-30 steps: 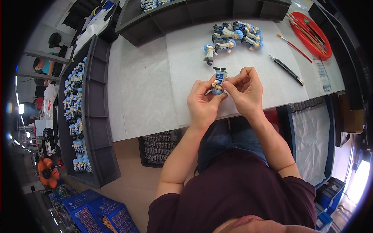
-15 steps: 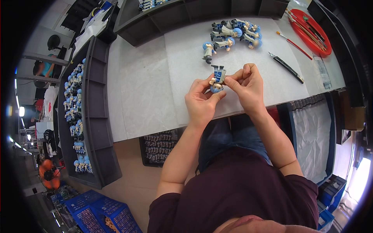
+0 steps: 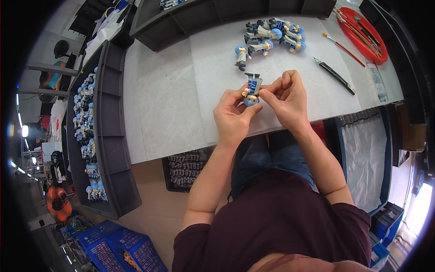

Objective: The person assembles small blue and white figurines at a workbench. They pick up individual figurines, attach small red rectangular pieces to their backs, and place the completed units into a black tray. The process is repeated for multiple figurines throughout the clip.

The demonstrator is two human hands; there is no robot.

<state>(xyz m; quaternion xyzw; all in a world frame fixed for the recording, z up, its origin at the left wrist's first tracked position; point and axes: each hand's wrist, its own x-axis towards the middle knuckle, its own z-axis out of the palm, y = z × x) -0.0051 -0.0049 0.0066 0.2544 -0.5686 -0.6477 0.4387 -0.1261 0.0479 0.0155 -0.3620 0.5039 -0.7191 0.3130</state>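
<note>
A small blue-haired figurine [image 3: 253, 86] in blue and pale grey is held upside down over the white sheet, its dark feet pointing away from me. My left hand [image 3: 233, 113] grips its head between thumb and fingers. Against the figurine's right side, my right hand [image 3: 287, 99] is closed in a pinch; the fingertips touch it near the shoulder, where a speck of red shows. What lies between those fingertips is mostly hidden. Just beyond, a similar figurine [image 3: 241, 56] lies on the sheet, beside a group of several more figurines [image 3: 276, 35].
A craft knife [image 3: 335, 76] and a red paintbrush [image 3: 346, 51] lie at the right, near a red dish [image 3: 383, 54] of brushes. Dark divided trays stand at the far edge [image 3: 204, 22] and left [image 3: 111, 122], the left one holding figurines. Blue crates [image 3: 120, 242] sit below left.
The figurine and my left hand have shifted slightly left. My right fingertips have moved a little along the figurine's side, and the red speck now shows.
</note>
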